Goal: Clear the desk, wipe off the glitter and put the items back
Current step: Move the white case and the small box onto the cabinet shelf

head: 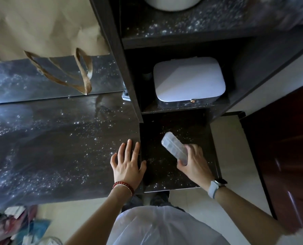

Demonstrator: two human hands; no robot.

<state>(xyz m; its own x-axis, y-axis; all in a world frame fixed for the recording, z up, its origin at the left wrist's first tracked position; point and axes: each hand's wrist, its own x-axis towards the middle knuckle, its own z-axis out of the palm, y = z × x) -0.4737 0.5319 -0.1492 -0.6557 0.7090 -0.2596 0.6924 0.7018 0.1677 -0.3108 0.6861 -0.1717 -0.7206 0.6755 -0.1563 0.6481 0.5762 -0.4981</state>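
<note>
Dark glossy desk top (58,138), speckled all over with glitter, fills the near left, and the left hand (127,161) lies flat on its right edge with fingers spread and straight, holding nothing. Just right of it, over a lower dark glitter-dusted shelf (157,170), the right hand (194,161) curls round the near end of a clear oblong plastic compartment box (174,147), whose long axis runs away and leftward. Farther off sit a white rounded lidded case (188,80) in a cubby and a brown paper bag (41,23) far left, so desk clearing looks unfinished.
</note>
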